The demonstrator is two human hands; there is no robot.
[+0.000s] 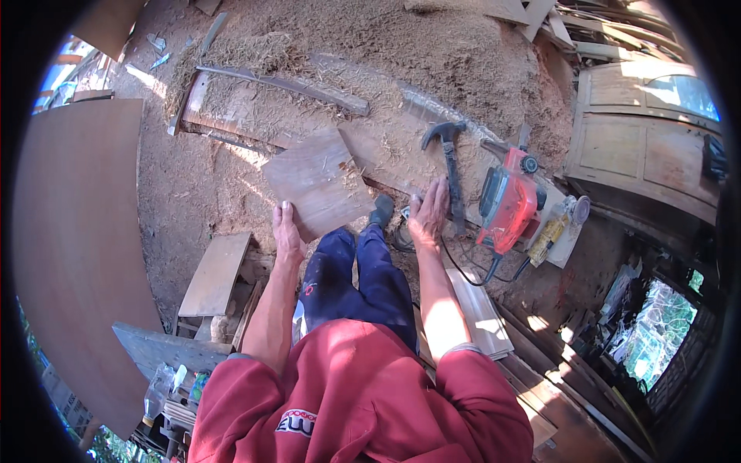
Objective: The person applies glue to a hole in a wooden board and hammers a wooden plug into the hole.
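A flat, squarish wooden board (pixel 315 184) with shavings on its face lies at an angle over the near edge of the low workbench (pixel 255 116). At its left edge is my left hand (pixel 288 234), closed on the board, with part of the grip hidden. My right hand (pixel 428 216) is to the right of the board and apart from it, fingers stretched out and holding nothing visible. Just beside those fingers lies a claw hammer (pixel 451 174), its head pointing away. Farther right rests a red electric planer (pixel 509 202) with a black cord.
Sawdust and shavings (pixel 432 54) cover the far ground. A yellow-and-silver power tool (pixel 552 235) lies beyond the planer. A large brown panel (pixel 77 255) stands at left, near a small wooden stool (pixel 218 270). Planks (pixel 478 309) lie at lower right; a wooden cabinet (pixel 644 147) stands at right.
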